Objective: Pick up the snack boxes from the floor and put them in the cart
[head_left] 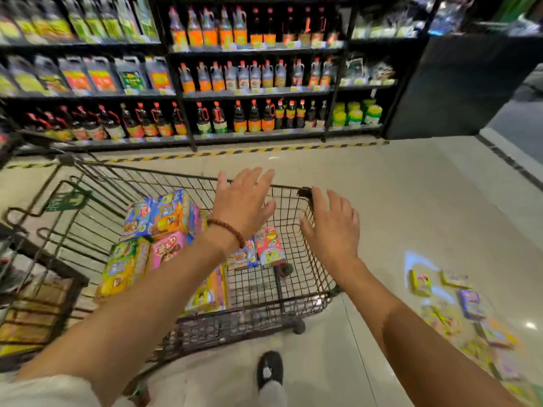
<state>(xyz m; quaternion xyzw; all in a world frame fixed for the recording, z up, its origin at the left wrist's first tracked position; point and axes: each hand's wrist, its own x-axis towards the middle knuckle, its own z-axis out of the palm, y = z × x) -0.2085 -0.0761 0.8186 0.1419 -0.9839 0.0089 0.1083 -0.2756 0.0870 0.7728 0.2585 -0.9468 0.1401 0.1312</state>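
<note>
Cardboard snack boxes on the floor (470, 306), bright yellow, blue and purple, lie scattered at about four o'clock from the right hand (333, 227), well apart from it and lower. They lie flat at mixed angles, so no single long axis shows. Both hands hover empty with fingers spread over the wire cart (311, 277); the left hand (244, 201), wearing a bead bracelet (227, 229), is above the basket, where more boxes in the cart (155, 230) already rest. The right hand sits by the cart's right rim and is nearer the floor boxes, so it probably reaches next. Bottle shelves (235, 83) stand at twelve o'clock.
</note>
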